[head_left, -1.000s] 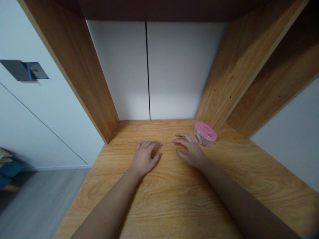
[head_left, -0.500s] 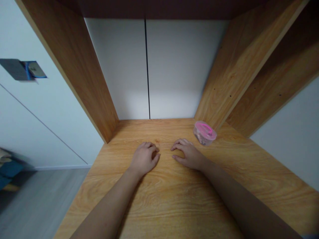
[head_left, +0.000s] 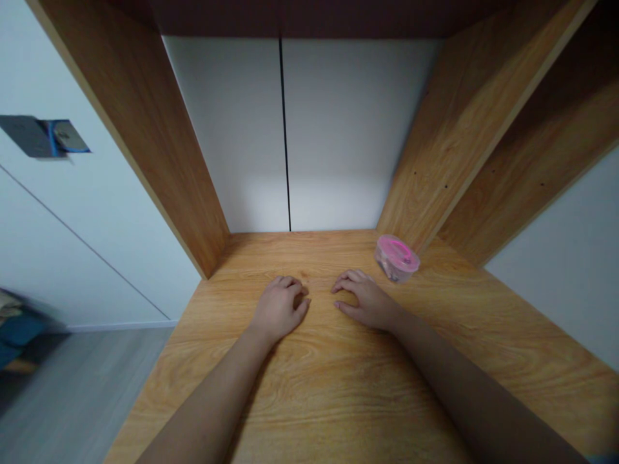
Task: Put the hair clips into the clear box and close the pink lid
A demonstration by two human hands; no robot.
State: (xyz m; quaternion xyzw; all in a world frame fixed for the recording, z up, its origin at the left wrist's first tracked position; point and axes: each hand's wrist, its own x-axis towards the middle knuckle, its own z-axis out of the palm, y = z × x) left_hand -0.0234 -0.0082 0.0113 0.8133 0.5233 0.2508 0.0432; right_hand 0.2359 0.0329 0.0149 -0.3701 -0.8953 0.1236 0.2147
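Pink-lidded container (head_left: 396, 260) sits on the desk (head_left: 309, 393), near the right panel (head_left: 425, 174). I have my right hand (head_left: 371, 304) just short of it, my left hand (head_left: 276, 310) farther off, both loosely cupped and empty; a white wall (head_left: 338, 142) stands behind.

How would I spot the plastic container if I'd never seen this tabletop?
Find the wood-grain tabletop, then the wooden upright bounding the white back panel on the right. Near that upright's foot, beyond and right of the right hand, sits a clear plastic container. Its translucent pink lid with a brighter pink strip stands out against the brown wood.
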